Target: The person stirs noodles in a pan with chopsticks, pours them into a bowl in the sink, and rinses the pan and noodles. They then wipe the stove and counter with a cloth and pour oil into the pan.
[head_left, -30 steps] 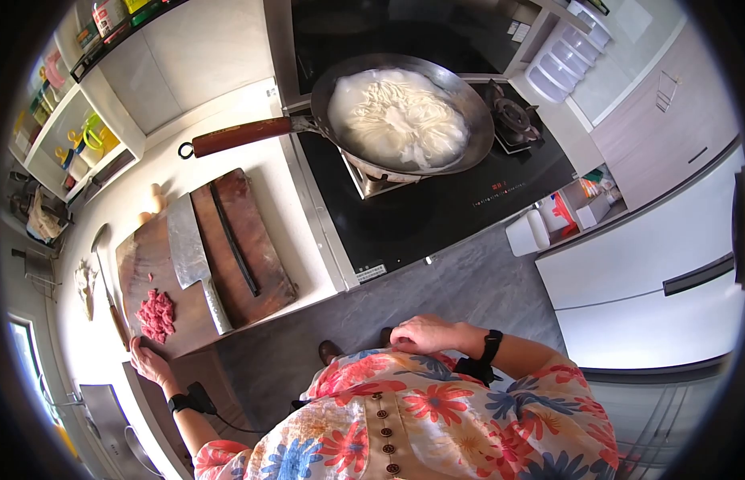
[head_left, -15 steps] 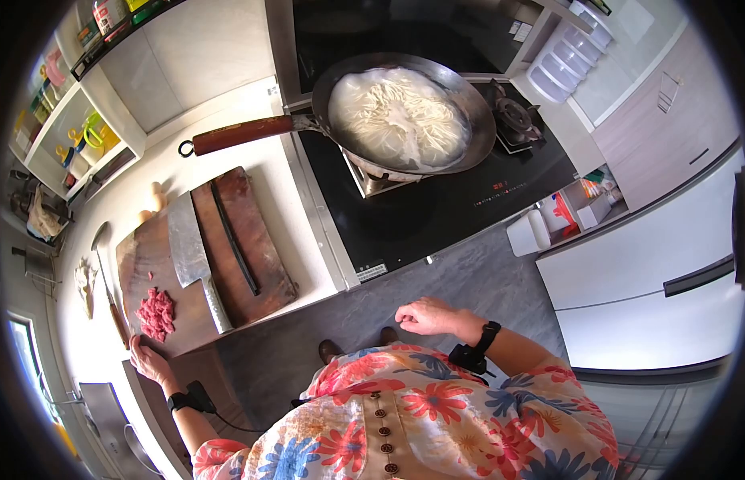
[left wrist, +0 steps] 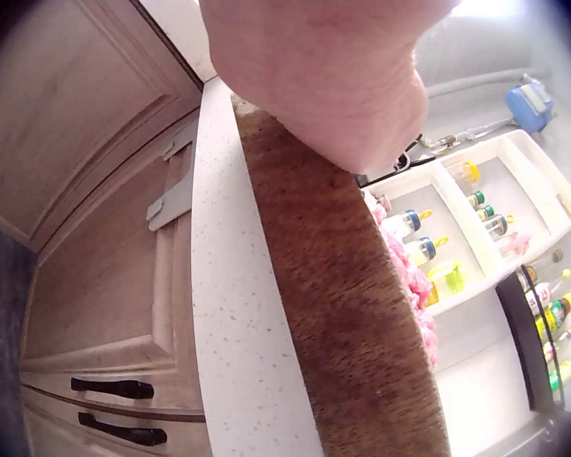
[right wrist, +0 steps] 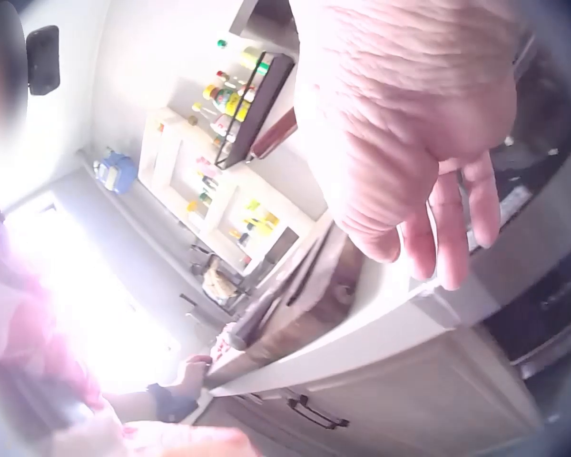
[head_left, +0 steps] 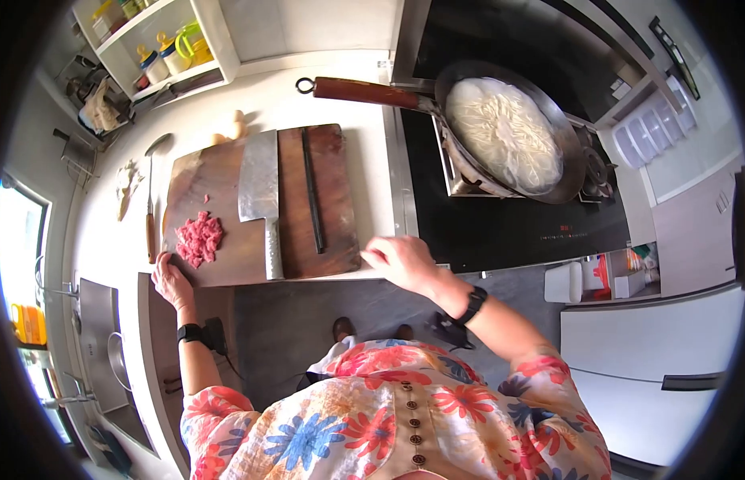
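Note:
A thick wooden cutting board (head_left: pixel 216 176) lies on the counter. On it are a heap of chopped red meat (head_left: pixel 200 239), a wide cleaver (head_left: pixel 259 180) and a dark, slim rod (head_left: pixel 312 192). My left hand (head_left: pixel 174 286) is at the board's near left corner, fingers by its edge; its palm side is close to the board in the left wrist view, where the fingertips are hidden. Just off the near right corner, my right hand (head_left: pixel 403 260) hangs over the counter's front edge. It holds nothing, and its fingers (right wrist: pixel 447 224) are relaxed and apart from the board.
A wok (head_left: pixel 568 152) of noodles (head_left: pixel 500 128) in whitish liquid sits on the stove, its wooden handle (head_left: pixel 364 92) pointing left over the counter. Left of the board lies a ladle (head_left: pixel 151 192); eggs (head_left: pixel 237 124) are behind it. A shelf (head_left: pixel 216 48) with bottles stands farther back.
My right hand has risen from near the shirt, forward and left to the board's near right corner. The head view has swung left. My left hand stays at its corner.

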A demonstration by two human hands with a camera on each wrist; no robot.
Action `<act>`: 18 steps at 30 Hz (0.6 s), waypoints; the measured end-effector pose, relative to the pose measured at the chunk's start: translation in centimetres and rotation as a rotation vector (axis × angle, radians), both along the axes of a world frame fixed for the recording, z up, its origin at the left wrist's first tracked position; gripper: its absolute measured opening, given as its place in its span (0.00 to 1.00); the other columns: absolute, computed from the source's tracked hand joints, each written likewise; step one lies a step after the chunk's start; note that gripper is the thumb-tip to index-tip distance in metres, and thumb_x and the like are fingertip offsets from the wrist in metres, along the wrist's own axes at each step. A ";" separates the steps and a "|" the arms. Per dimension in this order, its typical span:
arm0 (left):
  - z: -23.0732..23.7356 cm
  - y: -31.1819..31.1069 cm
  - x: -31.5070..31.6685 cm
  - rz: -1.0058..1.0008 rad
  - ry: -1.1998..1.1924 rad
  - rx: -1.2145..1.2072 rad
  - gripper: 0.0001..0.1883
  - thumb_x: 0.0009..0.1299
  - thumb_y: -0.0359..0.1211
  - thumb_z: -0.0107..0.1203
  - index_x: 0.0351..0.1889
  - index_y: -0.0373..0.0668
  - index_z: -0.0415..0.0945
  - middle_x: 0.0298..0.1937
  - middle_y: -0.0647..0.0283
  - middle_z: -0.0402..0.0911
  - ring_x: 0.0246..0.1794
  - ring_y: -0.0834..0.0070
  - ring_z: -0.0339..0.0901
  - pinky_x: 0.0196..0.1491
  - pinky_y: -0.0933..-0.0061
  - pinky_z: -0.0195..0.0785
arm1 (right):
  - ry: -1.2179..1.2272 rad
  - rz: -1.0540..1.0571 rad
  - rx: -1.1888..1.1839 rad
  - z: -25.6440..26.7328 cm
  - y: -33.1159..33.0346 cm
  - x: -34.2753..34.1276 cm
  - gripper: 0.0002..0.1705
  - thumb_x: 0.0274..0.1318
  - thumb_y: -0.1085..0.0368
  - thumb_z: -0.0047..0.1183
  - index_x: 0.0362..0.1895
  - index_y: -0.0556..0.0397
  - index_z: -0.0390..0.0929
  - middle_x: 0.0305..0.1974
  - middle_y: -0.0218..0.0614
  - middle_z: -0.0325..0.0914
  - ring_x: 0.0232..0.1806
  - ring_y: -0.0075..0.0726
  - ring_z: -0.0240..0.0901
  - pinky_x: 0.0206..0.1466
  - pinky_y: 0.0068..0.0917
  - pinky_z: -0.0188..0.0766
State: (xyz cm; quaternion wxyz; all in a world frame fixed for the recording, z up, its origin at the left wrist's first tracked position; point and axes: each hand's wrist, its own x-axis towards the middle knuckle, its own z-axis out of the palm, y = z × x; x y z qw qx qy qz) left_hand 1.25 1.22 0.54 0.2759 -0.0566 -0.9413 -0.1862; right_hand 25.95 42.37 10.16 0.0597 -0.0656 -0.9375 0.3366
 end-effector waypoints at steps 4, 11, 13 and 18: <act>-0.1 0.2 0.0 0.000 0.005 0.021 0.12 0.63 0.27 0.42 0.41 0.47 0.74 0.49 0.67 0.76 0.48 0.61 0.69 0.52 0.63 0.62 | -0.109 -0.001 0.124 -1.0 -2.9 -7.0 0.18 0.50 0.50 0.53 0.24 0.51 0.77 0.24 0.42 0.78 0.29 0.48 0.77 0.35 0.41 0.72; -0.3 0.1 0.0 -0.041 0.048 0.032 0.12 0.63 0.27 0.43 0.41 0.47 0.74 0.48 0.66 0.76 0.48 0.60 0.69 0.52 0.63 0.62 | -0.243 -0.050 0.290 -1.7 -4.2 -10.1 0.18 0.46 0.52 0.55 0.23 0.56 0.79 0.26 0.47 0.79 0.35 0.51 0.77 0.39 0.41 0.73; -0.1 -0.2 0.0 -0.059 0.019 0.031 0.11 0.62 0.27 0.45 0.42 0.47 0.74 0.48 0.65 0.76 0.48 0.60 0.69 0.53 0.64 0.61 | -0.256 -0.074 0.256 -1.4 -3.8 -9.9 0.17 0.46 0.54 0.54 0.23 0.56 0.79 0.25 0.47 0.78 0.31 0.49 0.77 0.37 0.40 0.73; 2.2 -1.3 -0.4 -0.038 0.014 0.180 0.11 0.66 0.28 0.49 0.46 0.42 0.74 0.45 0.62 0.77 0.44 0.69 0.70 0.50 0.69 0.62 | -0.428 -0.175 -0.217 0.2 -2.2 -8.1 0.15 0.49 0.58 0.53 0.22 0.58 0.78 0.20 0.43 0.78 0.17 0.37 0.76 0.26 0.32 0.74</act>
